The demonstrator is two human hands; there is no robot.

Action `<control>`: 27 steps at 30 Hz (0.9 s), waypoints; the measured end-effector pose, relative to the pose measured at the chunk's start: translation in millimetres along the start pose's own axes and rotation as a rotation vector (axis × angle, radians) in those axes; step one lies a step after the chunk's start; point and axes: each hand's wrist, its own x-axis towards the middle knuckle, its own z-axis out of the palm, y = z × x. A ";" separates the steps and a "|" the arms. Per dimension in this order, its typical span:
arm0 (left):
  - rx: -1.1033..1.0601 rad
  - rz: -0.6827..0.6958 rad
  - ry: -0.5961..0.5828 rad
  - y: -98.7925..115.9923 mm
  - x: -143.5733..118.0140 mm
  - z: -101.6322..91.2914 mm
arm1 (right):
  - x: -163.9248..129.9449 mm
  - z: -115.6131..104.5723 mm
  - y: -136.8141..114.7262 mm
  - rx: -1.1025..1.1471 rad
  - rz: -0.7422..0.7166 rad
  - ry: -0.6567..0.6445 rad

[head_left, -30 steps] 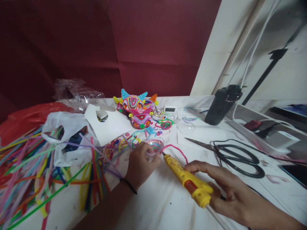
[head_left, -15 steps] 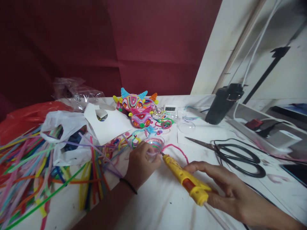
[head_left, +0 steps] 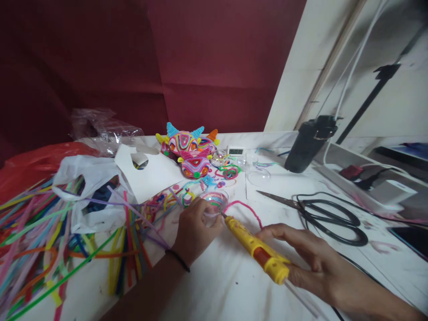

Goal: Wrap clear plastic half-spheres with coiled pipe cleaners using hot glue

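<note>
My left hand is closed on the near rim of a clear plastic dome that has coloured pipe cleaner on it. In my right hand is a yellow glue gun, gripped around its body, with a glue stick poking out of the back. The gun's nozzle meets the dome's edge beside my left fingertips. From that spot a pink pipe cleaner curves away to the right over the table. Whether glue is coming out is too small to tell.
Black-handled scissors lie on the right, near a dark bottle and a grey tray. Many loose pipe cleaners and a white plastic bag cover the left. Colourful horned heads and a small digital clock stand behind.
The whole view has shifted very slightly. Both hands, the dome and the glue gun keep nearly the same places and the same hold.
</note>
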 end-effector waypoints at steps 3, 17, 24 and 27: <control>0.002 0.009 -0.001 -0.2 -0.1 0.0 | 0.7 0.7 -0.2 -0.027 -0.016 0.021; -0.035 0.008 -0.009 0.3 -1.0 0.7 | 0.1 0.5 1.2 -0.034 0.000 0.028; -0.047 -0.008 -0.003 1.2 0.1 0.1 | -0.7 -1.5 1.9 -0.060 -0.011 0.039; -0.046 0.002 -0.001 1.0 0.2 0.1 | -1.1 -1.7 1.2 -0.072 -0.014 0.040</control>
